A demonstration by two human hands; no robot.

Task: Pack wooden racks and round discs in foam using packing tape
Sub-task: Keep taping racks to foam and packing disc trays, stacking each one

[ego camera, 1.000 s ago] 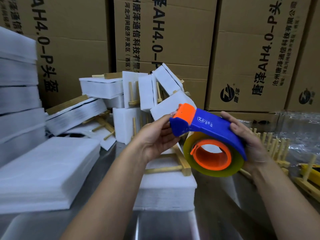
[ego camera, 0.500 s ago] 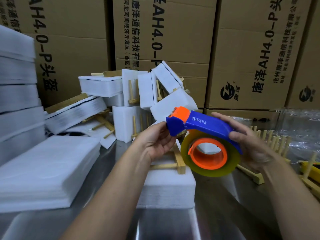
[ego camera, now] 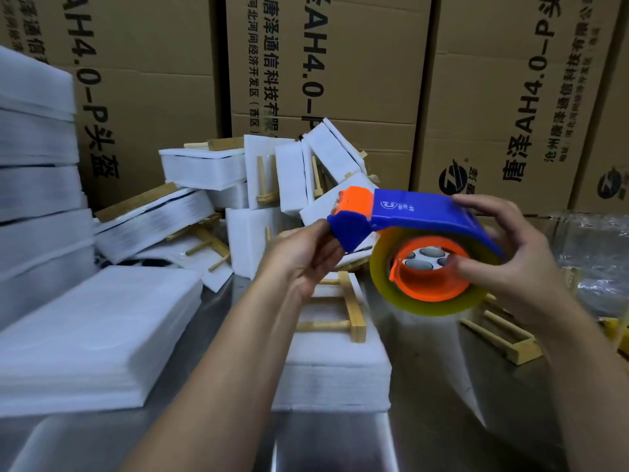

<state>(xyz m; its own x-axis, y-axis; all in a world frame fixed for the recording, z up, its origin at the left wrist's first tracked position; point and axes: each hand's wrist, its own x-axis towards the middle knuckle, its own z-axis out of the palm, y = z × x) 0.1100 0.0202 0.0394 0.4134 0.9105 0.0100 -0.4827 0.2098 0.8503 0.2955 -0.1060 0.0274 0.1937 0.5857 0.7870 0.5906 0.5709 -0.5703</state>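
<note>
I hold a blue and orange tape dispenser [ego camera: 418,212] with a roll of yellowish packing tape [ego camera: 432,306] in the air above the table. My right hand [ego camera: 510,264] grips its blue body and roll from the right, thumb on the orange core. My left hand [ego camera: 303,257] pinches at the blue and orange cutter end, fingertips hidden under it. Below lies a wooden rack [ego camera: 343,315] on a foam stack [ego camera: 333,362]. No round disc shows.
A wide foam sheet stack [ego camera: 92,335] lies at the left on the steel table [ego camera: 442,420]. Foam-wrapped bundles [ego camera: 272,175] pile up behind. Loose wooden racks [ego camera: 503,338] lie at the right near clear plastic bags [ego camera: 595,253]. Cardboard boxes [ego camera: 323,63] form the back wall.
The dispenser has levelled out and shifted slightly right. My right thumb has come round onto the orange core. My left hand stays at the cutter end.
</note>
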